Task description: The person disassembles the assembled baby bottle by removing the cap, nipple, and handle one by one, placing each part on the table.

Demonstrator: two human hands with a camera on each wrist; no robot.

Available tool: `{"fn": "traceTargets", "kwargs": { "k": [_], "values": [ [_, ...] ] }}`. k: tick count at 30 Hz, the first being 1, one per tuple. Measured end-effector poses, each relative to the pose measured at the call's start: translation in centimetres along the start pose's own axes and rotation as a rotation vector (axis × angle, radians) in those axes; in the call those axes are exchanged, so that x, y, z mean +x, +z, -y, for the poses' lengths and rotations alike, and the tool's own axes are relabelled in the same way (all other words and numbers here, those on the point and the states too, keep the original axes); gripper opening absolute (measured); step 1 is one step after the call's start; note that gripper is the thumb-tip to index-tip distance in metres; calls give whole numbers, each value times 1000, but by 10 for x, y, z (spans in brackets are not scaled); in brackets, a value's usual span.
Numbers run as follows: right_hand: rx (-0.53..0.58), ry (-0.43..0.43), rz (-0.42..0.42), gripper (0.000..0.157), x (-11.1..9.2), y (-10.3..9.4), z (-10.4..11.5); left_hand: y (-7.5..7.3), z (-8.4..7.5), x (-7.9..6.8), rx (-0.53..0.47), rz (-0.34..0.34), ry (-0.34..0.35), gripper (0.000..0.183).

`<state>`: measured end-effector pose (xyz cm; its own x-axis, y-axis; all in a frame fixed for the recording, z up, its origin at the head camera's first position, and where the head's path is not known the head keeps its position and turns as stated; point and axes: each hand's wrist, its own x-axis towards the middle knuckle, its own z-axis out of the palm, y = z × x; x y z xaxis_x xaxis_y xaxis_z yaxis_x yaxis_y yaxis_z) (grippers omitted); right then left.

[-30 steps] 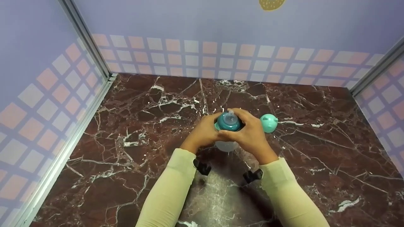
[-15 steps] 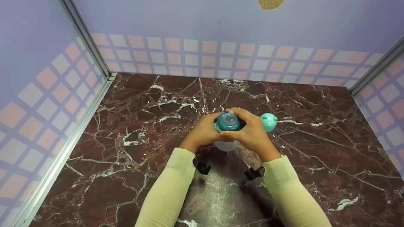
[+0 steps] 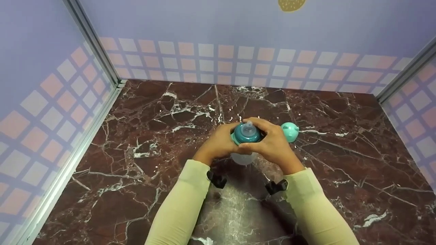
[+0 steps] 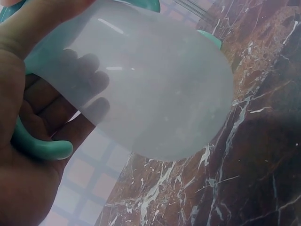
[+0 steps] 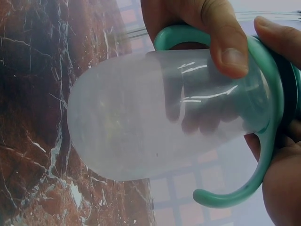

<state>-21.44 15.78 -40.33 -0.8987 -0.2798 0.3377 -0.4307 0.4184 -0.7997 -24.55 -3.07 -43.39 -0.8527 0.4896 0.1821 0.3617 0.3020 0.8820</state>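
A baby bottle with a frosted body [image 5: 122,113], mint side handles [image 4: 42,146] and a clear teat [image 3: 249,128] stands out above the table between both hands. My left hand [image 3: 219,141] grips the bottle body from the left. Its thumb lies on the front in the right wrist view, and its fingers show through the wall from behind. Fingers and thumb of my right hand [image 3: 270,141] curl round the teal collar [image 3: 246,137] below the teat. In the right wrist view only part of the right hand [image 5: 287,179] shows at the edge.
A mint animal-shaped cap [image 3: 290,132] with small ears lies on the dark red marbled table [image 3: 153,190], just right of the right hand. Lilac panels with pink and white squares [image 3: 224,64] wall in the back and both sides.
My right wrist has shifted slightly to the right, while its fingers stay round the collar. The left hand and the bottle stay almost in place.
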Motion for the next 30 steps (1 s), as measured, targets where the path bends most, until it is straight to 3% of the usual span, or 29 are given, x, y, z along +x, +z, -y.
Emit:
{"fn": "traceTargets", "kwargs": {
  "k": [15, 30],
  "values": [
    [77, 7, 50, 65, 0, -3, 1, -3, -3, -2, -1, 37, 22, 66],
    [50, -21, 110, 72, -3, -7, -4, -3, -1, -3, 1, 70, 1, 64]
  ]
}}
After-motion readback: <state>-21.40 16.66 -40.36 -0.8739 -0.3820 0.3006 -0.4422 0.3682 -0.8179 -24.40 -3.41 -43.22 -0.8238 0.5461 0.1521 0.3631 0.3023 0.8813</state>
